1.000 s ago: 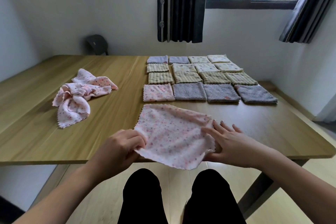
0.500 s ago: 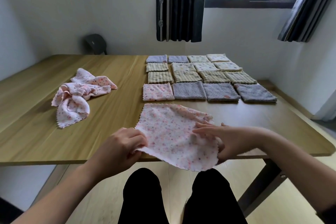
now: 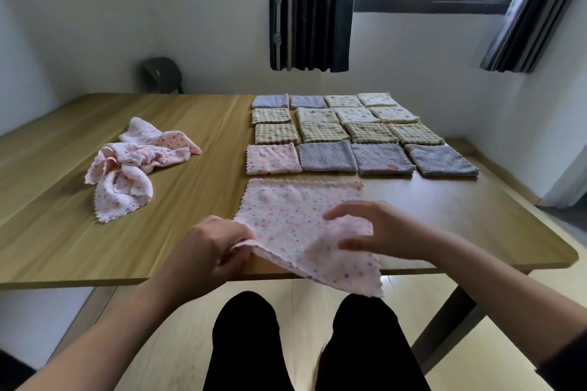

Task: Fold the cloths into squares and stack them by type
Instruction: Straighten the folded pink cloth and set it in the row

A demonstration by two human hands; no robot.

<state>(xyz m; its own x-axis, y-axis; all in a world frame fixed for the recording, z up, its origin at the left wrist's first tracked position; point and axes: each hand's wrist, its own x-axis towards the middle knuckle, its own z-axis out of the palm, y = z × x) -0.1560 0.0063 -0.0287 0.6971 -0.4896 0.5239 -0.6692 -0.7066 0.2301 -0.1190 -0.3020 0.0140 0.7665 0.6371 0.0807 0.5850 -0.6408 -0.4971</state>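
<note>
The counter (image 3: 190,232) carries everything. Its far right part holds the folded squares (image 3: 324,132), laid side by side in rows: lilac and cream at the back, checked in the middle, grey in the near row. One pink square (image 3: 273,159) sits at the left end of that near row. The heap (image 3: 133,165) of unfolded pink cloths lies well apart, on the left.

The cloth (image 3: 295,219) in work lies spread at the near edge, just in front of the pink square. Its near right corner hangs off the counter.

Handling: treat the cloth as light, thin and limp. It likely holds no shape by itself and slides readily on smooth wood. Take hold at the corners or along the hem, not mid-panel, where it would bunch. Bring the hanging corner onto the counter before you crease. Otherwise the overhang may drag the fold askew.

Appearance: pale pink, sprinkled with small pink and violet-grey dots, with a zigzag hem all round.

Your left hand (image 3: 206,247) pinches the near left hem, with the fingers (image 3: 239,243) curled onto it. Your right hand (image 3: 374,228) is over the right half with curved, spread fingers. It is blurred, so you cannot tell whether it grasps the cloth or only touches it.
</note>
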